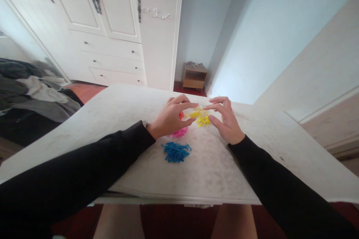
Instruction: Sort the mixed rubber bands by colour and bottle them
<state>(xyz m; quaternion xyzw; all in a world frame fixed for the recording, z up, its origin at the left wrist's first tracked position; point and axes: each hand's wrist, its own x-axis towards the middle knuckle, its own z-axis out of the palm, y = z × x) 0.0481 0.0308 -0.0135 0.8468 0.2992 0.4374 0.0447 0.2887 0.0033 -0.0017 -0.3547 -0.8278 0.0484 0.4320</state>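
My left hand (174, 116) reaches over the table, thumb and fingers curved around a small clear plastic container (200, 109) with yellow pieces in it. Its exact shape is hard to make out. On the other side, my right hand (224, 120) has its fingers apart, with the fingertips at the container's right edge. A pile of yellow rubber bands (203, 121) lies just below, by my right thumb. Pink rubber bands (179, 132) and red ones (181, 114) are partly hidden by my left hand. Nearer to me is a blue pile of rubber bands (176, 152).
The white table (210, 171) has worn, smudged patches, and its front edge runs above my legs. Beyond it stand a white wardrobe (112, 50) and a small wooden cabinet (194, 76). Clothes (36, 97) are heaped at the left.
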